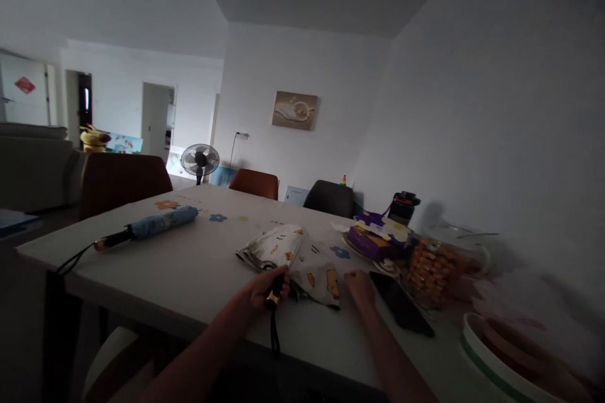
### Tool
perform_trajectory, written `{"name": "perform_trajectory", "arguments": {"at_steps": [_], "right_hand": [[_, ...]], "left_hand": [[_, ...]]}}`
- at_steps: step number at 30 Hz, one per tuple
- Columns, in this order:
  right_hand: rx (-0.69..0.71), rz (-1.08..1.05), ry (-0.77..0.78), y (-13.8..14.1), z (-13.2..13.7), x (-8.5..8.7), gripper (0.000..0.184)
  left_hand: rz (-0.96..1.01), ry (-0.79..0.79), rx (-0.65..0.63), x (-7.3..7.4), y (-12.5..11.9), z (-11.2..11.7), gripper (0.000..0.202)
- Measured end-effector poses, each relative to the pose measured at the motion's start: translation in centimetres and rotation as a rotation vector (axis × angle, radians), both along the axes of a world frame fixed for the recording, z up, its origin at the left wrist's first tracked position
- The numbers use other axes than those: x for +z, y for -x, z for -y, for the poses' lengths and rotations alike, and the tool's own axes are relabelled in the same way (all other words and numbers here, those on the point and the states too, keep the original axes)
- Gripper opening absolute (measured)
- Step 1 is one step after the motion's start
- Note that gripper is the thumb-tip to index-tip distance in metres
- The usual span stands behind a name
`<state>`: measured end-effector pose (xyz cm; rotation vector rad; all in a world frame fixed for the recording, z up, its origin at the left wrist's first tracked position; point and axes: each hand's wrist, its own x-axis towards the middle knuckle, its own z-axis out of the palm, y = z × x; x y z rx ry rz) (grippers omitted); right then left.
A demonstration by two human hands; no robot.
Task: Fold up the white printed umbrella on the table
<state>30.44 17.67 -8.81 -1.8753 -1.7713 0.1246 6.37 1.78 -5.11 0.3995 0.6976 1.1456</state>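
A white folding umbrella (312, 267) with a small yellow-and-orange cartoon print lies on the table, collapsed, its loose cloth panels fanned out. My left hand (270, 286) is wrapped round its black handle, and a dark wrist strap hangs down from the handle's end over the table's front edge. My right hand (360, 288) rests on the tabletop just right of the cloth, fingers curled in, with nothing visible in it. Between the hand and the snack jar lies a black phone (401, 303). A second umbrella (163, 221), blue and rolled up, lies on the left side.
The white table (189, 277) has printed flowers. Along its right side stand a purple tissue box (368, 244), a clear jar of snacks (432, 271), a dark bottle (403, 208) and a green-banded bowl (489, 356). Chairs (255, 182) and a fan (200, 160) stand beyond.
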Motion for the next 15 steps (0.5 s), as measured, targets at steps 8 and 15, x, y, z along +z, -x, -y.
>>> {"name": "perform_trajectory", "arguments": {"at_steps": [8, 15], "right_hand": [[-0.012, -0.295, -0.254, 1.1, 2.3, 3.8, 0.034], [0.37, -0.491, -0.343, 0.9, 15.8, 3.9, 0.04]], "left_hand": [[0.066, 0.05, 0.035, -0.3, -0.1, -0.2, 0.023], [0.06, 0.018, 0.031, -0.7, 0.1, -0.5, 0.023]]}}
